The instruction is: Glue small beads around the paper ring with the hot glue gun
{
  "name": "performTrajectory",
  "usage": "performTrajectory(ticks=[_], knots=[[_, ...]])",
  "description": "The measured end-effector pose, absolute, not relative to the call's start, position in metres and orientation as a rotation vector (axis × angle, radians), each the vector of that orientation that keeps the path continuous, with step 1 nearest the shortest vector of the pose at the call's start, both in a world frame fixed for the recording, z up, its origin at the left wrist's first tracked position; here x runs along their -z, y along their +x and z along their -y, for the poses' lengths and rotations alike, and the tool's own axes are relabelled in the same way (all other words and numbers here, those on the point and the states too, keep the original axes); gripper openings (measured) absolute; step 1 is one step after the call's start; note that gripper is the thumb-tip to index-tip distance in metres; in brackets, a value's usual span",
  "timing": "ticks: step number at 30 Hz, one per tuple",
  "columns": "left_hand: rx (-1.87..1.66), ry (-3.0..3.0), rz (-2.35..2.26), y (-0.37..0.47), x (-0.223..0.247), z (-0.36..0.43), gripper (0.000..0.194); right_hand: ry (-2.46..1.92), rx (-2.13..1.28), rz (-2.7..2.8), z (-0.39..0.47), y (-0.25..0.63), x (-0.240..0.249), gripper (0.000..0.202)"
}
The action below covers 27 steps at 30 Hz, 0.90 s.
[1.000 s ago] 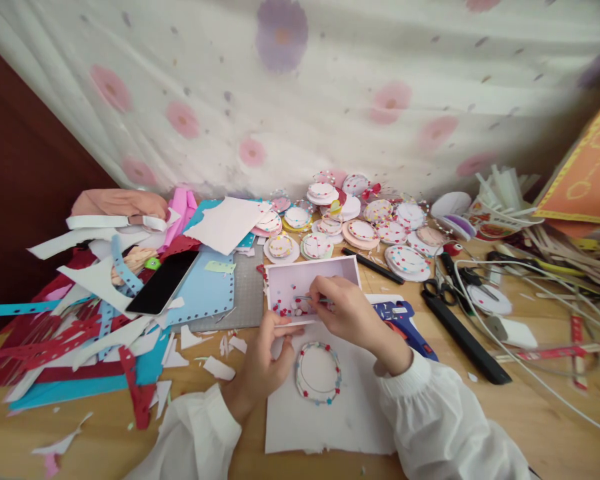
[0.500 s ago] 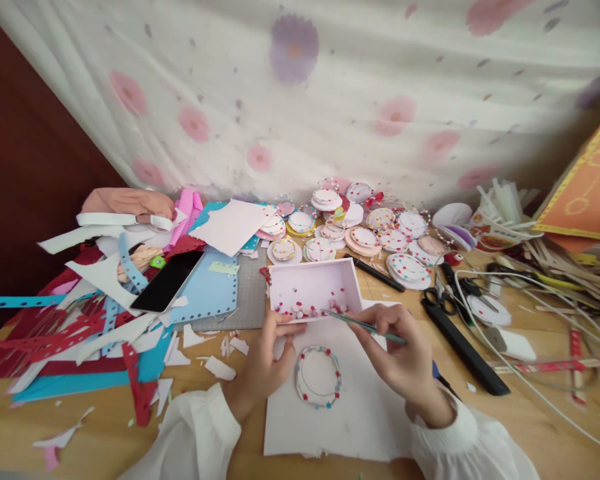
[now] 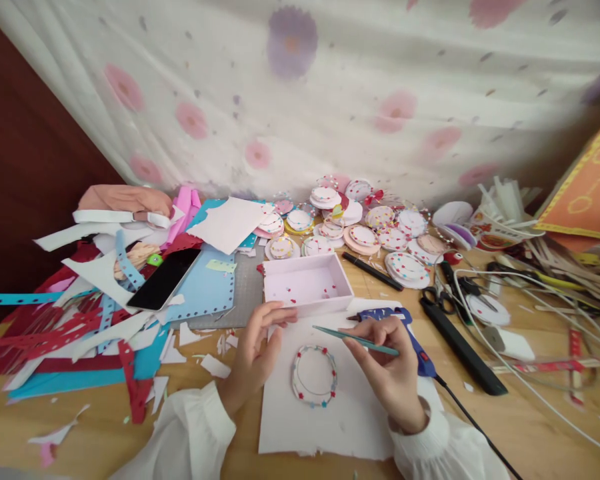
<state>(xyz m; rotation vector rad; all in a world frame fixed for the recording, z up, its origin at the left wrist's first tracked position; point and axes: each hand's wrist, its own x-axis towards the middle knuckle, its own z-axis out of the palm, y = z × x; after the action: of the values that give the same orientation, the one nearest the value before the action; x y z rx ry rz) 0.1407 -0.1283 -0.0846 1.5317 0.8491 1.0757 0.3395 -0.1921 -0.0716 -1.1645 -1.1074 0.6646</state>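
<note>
My right hand (image 3: 387,367) pinches a pair of teal tweezers (image 3: 355,337), whose tips point left above a white sheet (image 3: 330,427). Whether the tips hold anything is too small to tell. My left hand (image 3: 257,353) has its fingers apart and holds nothing; its fingertips are near the front left corner of a white box (image 3: 307,283) with small red pieces inside. On the sheet between my hands lies a beaded ring (image 3: 315,375) with red and blue stars. Behind my right hand is a blue glue gun (image 3: 420,353).
A phone (image 3: 165,280) and paper scraps (image 3: 100,267) cover the left side. Decorated paper discs (image 3: 407,268) stand behind the box. Scissors (image 3: 440,300), a black bar (image 3: 463,347) and a white cable (image 3: 535,390) lie at the right.
My right hand and the tweezers have pulled back from the box toward me. My left hand has shifted slightly left, away from the box. The box now sits level, and the glue gun shows more.
</note>
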Motion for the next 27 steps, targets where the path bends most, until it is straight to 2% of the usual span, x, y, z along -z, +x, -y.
performTrajectory(ticks=[2, 5, 12, 27], knots=[[-1.140, 1.553, -0.807, 0.138, 0.078, 0.128, 0.014, -1.159, -0.695, 1.115, 0.195, 0.335, 0.073, 0.032], [-1.020, 1.498, -0.777, 0.136, 0.071, 0.128, 0.018, -1.135, -0.745, 1.124, 0.197, 0.329, 0.074, 0.032], [-0.725, 1.357, -0.760, 0.141, 0.077, 0.130, 0.014, -1.077, -0.777, 1.180, 0.199, 0.324, 0.073, 0.031], [-0.708, 1.353, -0.785, 0.143, 0.089, 0.128, 0.020, -1.067, -0.659, 1.303, 0.203, 0.325, 0.086, 0.034]])
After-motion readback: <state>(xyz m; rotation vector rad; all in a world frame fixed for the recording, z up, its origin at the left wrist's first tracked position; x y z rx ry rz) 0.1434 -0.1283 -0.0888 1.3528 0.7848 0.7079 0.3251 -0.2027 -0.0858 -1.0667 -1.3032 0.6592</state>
